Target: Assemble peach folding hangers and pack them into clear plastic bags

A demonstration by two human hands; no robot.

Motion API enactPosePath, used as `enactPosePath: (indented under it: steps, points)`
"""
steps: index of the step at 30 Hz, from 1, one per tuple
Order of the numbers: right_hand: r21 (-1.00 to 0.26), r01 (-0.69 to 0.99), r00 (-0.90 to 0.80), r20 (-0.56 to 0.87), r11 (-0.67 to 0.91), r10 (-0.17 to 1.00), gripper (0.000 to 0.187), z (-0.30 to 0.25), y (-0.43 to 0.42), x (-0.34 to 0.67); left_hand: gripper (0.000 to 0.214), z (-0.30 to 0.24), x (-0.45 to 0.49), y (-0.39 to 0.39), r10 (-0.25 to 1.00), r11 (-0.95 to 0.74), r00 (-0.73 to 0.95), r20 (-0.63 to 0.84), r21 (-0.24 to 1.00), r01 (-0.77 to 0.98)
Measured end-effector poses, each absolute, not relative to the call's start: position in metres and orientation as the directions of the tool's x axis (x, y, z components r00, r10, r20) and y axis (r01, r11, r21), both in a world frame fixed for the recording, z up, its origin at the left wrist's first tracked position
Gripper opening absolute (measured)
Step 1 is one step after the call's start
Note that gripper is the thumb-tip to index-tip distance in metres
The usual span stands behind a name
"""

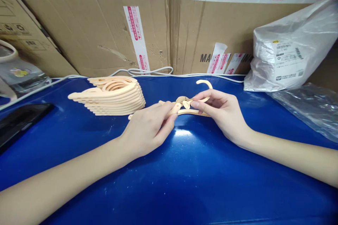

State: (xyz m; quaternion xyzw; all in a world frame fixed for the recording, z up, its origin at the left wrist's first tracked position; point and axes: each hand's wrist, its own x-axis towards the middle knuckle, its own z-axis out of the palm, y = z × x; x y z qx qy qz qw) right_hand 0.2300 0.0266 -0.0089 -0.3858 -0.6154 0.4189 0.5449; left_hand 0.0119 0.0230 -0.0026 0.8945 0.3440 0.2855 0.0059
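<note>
Between my two hands is a cream plastic clothes hanger [192, 112], partly hidden by my fingers. My left hand [150, 126] is closed on its left side, thumb and fingers pressed together around an arm piece with a rounded end. With thumb and fingertips, my right hand [224, 112] pinches the curved hook [207, 83], whose free end rises above the hand. The hook's flat lower end sits close to the hanger's centre; whether the two are joined I cannot tell. To the left lies a neat stack of similar cream hangers [116, 98].
A black phone [23, 123] and a clear jug [21, 72] stand at the left. Cardboard boxes [100, 35] with a white cable [155, 71] before them line the back. At the right are a white plastic parcel bag [285, 52] and clear plastic wrap [308, 105]. The tabletop [169, 182] is glossy blue.
</note>
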Motion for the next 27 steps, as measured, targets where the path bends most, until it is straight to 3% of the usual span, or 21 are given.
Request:
enactPosePath:
  steps: [9,17,27]
  points:
    - [-0.875,0.106,-0.118,0.460,0.472,0.880,0.005,-0.007,0.024,0.231,0.034,-0.001,0.013,0.024,0.550,-0.781,0.620,0.559,0.080,0.620]
    - [-0.871,0.048,-0.177,0.474,0.488,0.863,0.009,-0.005,0.016,0.230,0.025,-0.001,0.014,0.023,0.617,-0.781,0.606,0.502,0.293,0.552]
    - [-0.932,-0.098,-0.167,0.362,0.350,0.917,0.006,-0.003,0.021,0.228,0.021,0.002,0.016,0.021,0.606,-0.792,0.640,0.472,0.285,0.539]
